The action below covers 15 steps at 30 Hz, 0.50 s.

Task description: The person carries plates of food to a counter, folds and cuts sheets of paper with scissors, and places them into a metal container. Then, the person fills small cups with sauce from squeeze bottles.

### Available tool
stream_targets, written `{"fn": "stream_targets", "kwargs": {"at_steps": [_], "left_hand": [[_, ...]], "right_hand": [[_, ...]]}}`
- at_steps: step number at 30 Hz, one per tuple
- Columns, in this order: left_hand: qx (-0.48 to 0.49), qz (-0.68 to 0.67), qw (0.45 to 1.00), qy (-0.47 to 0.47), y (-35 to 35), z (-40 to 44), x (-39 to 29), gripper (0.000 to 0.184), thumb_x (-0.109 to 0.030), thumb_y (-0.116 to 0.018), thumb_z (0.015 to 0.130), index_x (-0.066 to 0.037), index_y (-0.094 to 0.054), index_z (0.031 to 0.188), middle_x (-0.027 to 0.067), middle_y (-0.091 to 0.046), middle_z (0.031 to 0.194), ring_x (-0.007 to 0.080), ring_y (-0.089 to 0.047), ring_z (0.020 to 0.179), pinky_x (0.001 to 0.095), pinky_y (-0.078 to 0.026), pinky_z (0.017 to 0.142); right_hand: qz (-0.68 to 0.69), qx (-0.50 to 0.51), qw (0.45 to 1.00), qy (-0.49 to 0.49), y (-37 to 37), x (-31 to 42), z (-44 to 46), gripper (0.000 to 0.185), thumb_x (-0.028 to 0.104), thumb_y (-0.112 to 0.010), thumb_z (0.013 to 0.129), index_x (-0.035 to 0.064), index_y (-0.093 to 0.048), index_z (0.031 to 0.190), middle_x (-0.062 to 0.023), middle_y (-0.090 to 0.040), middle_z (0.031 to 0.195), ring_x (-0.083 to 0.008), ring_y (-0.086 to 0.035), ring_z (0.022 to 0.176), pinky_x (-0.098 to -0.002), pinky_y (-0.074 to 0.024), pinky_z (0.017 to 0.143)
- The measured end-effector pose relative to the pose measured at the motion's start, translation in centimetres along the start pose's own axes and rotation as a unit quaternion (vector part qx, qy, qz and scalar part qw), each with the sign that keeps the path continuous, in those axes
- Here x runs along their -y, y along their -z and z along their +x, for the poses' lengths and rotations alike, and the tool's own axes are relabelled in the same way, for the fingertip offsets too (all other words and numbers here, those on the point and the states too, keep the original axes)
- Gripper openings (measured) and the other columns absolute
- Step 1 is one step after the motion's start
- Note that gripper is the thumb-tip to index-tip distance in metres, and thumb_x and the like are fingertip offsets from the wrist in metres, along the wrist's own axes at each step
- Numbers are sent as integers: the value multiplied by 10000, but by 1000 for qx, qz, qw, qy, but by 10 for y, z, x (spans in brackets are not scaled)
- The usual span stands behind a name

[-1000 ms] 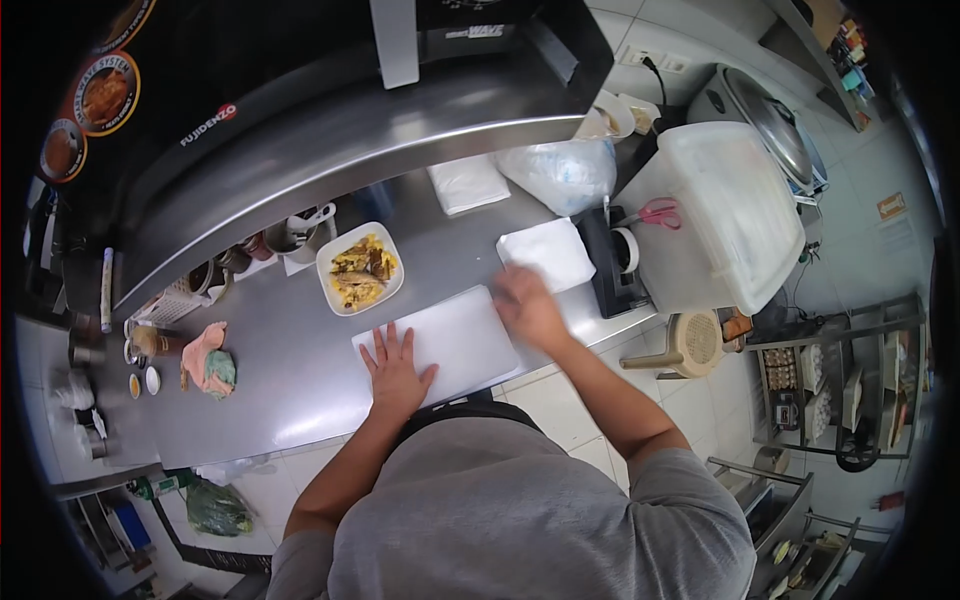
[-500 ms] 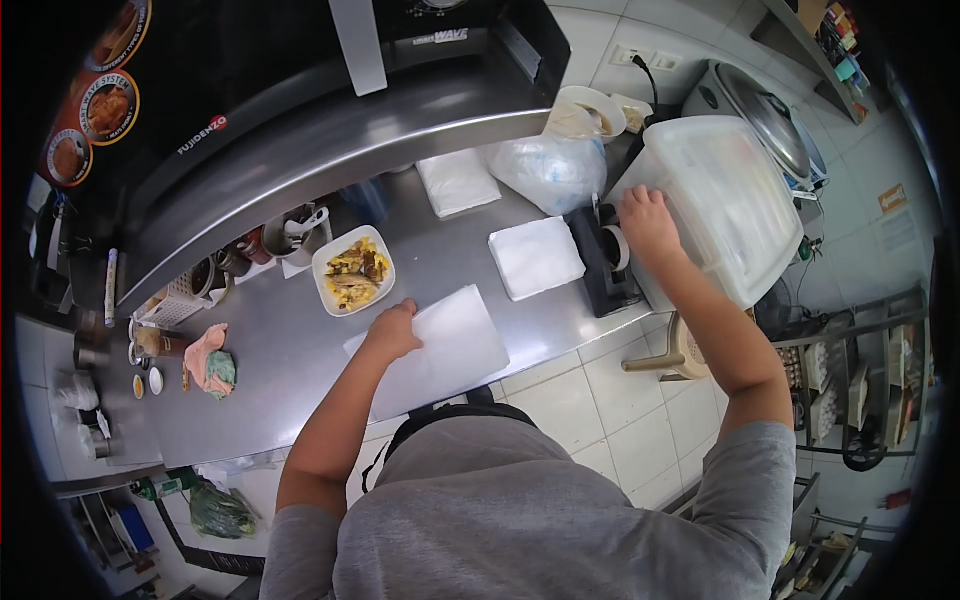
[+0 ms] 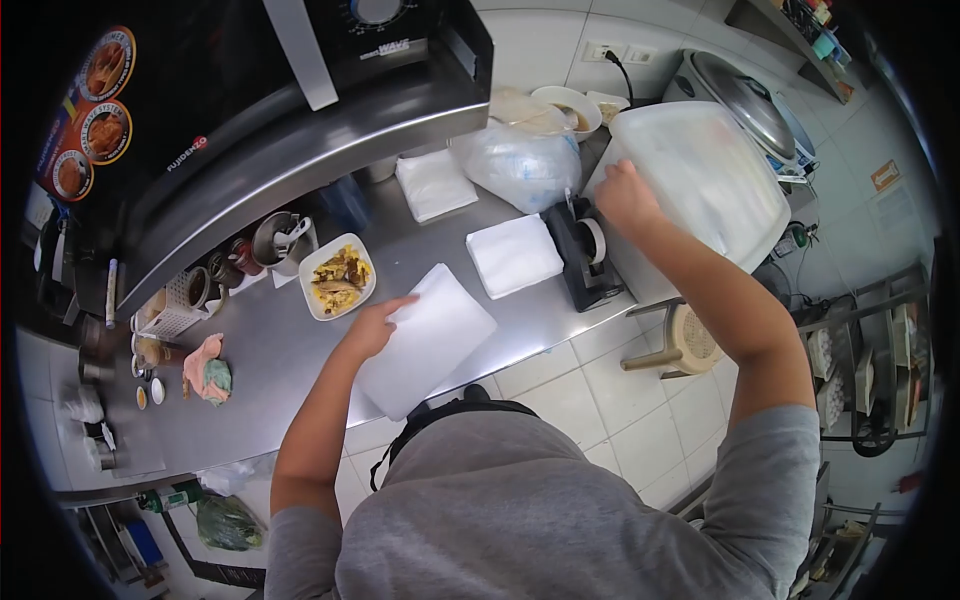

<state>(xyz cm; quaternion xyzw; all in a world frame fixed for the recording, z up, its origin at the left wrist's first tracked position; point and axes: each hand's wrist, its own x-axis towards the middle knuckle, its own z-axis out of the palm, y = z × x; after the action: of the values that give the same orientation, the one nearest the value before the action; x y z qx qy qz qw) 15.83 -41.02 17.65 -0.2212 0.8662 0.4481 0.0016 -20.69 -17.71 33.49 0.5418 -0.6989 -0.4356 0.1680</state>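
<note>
My left hand (image 3: 372,328) pinches the upper left edge of the white paper (image 3: 430,335), which lies tilted at the counter's front edge. My right hand (image 3: 625,195) is closed above the side of the translucent plastic bin (image 3: 690,180), close to the black tape dispenser (image 3: 578,262). What its fingers hold, if anything, is hidden. A stack of white squares (image 3: 515,256) lies left of the dispenser. Behind my left hand stands a white bowl of yellow and brown food (image 3: 339,280).
A black oven (image 3: 260,110) stands on a steel shelf (image 3: 350,140) over the counter (image 3: 270,375). Further items are a plastic bag (image 3: 525,165), another white stack (image 3: 436,185), a pot of utensils (image 3: 283,243), a cloth (image 3: 207,372), a stool (image 3: 690,340) and a cooker (image 3: 740,90).
My right hand has gone from the paper to the bin's side, where pink-handled scissors showed earlier. My left hand, flat before, has closed on the paper, which is turned and shifted.
</note>
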Motion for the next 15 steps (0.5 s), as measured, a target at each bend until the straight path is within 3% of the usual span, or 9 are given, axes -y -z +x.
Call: {"fn": "stream_targets", "kwargs": {"at_steps": [2, 5, 7, 11, 14, 15], "left_hand": [[24, 14, 1000, -1, 1, -2, -1, 458, 121, -535, 753, -171, -693, 1069, 149, -648, 988, 266, -606, 931, 293, -465, 835], [46, -6, 999, 26, -1, 0, 3, 343, 106, -555, 733, -135, -752, 877, 119, -654, 903, 258, -610, 849, 277, -469, 785], [83, -35, 995, 45, -4, 4, 18, 286, 84, -579, 721, -125, -761, 794, 114, -652, 878, 254, -604, 817, 269, -465, 774], [43, 5, 999, 31, -8, 9, 19, 223, 56, -621, 705, -104, -759, 779, 120, -652, 870, 262, -598, 811, 279, -465, 788], [37, 7, 999, 29, -8, 7, 10, 230, 48, -632, 708, -99, -757, 834, 129, -660, 926, 268, -601, 838, 280, -461, 813], [59, 11, 997, 57, -3, 3, -9, 238, 46, -633, 711, -101, -755, 853, 133, -659, 968, 269, -603, 861, 279, -459, 824]], "right_hand": [[68, 14, 997, -26, 8, -4, -5, 130, 195, -596, 805, 171, -706, 870, 36, -666, 885, -187, -556, 981, -347, -333, 850], [72, -81, 993, -55, -23, 8, -9, 120, 186, -592, 812, 171, -705, 848, 29, -670, 864, -197, -578, 966, -340, -334, 870], [96, -55, 994, -27, -18, 8, -2, 112, 169, -597, 798, 163, -703, 834, 7, -671, 839, -212, -600, 904, -363, -356, 823], [0, -12, 1000, 23, 15, 28, 38, 102, 143, -612, 763, 147, -698, 818, -33, -671, 793, -239, -622, 775, -409, -384, 712], [-156, 50, 986, -9, 58, 21, 42, 107, 135, -620, 739, 147, -696, 813, -49, -666, 759, -251, -610, 695, -420, -378, 648], [-64, 48, 995, -52, 69, 12, 35, 85, 124, -621, 739, 129, -690, 789, -64, -672, 764, -249, -618, 680, -416, -388, 644]]}}
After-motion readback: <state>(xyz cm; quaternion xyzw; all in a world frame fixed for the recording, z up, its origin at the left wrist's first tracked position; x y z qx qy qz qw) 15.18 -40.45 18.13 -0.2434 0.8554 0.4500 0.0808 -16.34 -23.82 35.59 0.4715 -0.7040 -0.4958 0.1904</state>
